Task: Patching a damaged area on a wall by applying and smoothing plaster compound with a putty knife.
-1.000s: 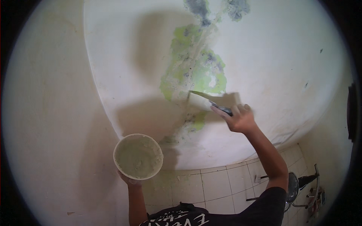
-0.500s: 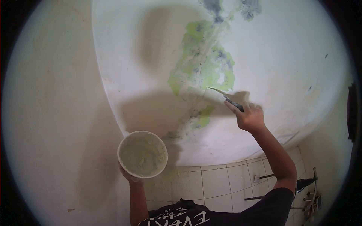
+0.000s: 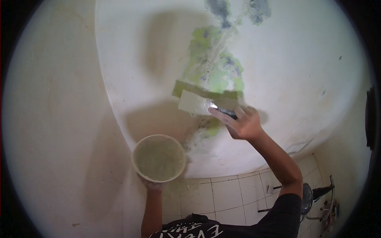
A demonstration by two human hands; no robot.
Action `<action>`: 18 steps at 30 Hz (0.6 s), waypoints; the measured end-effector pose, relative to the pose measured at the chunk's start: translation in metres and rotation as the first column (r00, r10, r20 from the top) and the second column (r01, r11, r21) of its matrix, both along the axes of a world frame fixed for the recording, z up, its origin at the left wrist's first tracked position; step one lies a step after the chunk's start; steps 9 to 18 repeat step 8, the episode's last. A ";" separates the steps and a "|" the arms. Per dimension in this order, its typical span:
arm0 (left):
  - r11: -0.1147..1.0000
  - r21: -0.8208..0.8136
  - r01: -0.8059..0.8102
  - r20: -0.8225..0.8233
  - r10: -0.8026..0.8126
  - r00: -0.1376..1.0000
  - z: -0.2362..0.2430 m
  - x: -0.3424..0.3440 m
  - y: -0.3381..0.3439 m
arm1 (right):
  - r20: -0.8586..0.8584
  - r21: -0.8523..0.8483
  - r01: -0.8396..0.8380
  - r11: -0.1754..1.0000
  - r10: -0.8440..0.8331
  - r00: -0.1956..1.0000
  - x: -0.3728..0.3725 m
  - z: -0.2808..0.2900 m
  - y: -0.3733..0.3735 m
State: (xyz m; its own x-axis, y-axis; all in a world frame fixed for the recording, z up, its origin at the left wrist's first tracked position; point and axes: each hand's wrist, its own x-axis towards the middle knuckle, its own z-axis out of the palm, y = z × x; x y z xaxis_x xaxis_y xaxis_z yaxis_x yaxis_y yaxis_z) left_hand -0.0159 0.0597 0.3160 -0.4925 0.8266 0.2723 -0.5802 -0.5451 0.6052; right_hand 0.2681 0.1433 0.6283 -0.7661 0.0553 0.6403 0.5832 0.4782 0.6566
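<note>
My left hand holds a round white bucket from underneath, its fingers largely hidden by it. Inside lies pale greenish-grey putty. My right hand is closed around the dark handle of a putty knife, with a finger stretched along toward the blade. The broad blade faces me and looks pale with putty. It is at the wall, just below a patch of bare green and grey surface; whether it touches cannot be told. Its shadow falls above the blade.
A wall corner runs down on the left. White floor tiles lie below. At the lower right stands a dark-seated stool or chair with metal legs, with small items beyond it. A dark object is at the right edge.
My right hand has moved left and slightly down, turning the putty knife from edge-on so its blade face shows. My left hand and the bucket have shifted right and slightly up.
</note>
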 end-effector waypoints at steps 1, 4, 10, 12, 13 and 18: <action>0.994 -0.022 0.111 0.162 -0.106 0.981 -0.001 0.012 0.003 | -0.012 -0.033 -0.066 0.997 0.066 0.998 -0.004 0.001 -0.007; 0.971 0.052 0.234 -0.005 -0.234 0.972 0.018 0.040 0.009 | -0.078 -0.194 -0.161 0.968 0.148 0.986 -0.003 -0.016 -0.021; 0.920 0.096 0.379 0.308 -0.389 0.868 0.015 0.049 0.021 | -0.079 -0.488 -0.154 0.859 0.133 0.988 0.001 -0.026 -0.043; 0.920 0.096 0.379 0.308 -0.389 0.868 0.015 0.049 0.021 | -0.079 -0.488 -0.154 0.859 0.133 0.988 0.001 -0.026 -0.043; 0.920 0.096 0.379 0.308 -0.389 0.868 0.015 0.049 0.021 | -0.079 -0.488 -0.154 0.859 0.133 0.988 0.001 -0.026 -0.043; 0.920 0.096 0.379 0.308 -0.389 0.868 0.015 0.049 0.021 | -0.079 -0.488 -0.154 0.859 0.133 0.988 0.001 -0.026 -0.043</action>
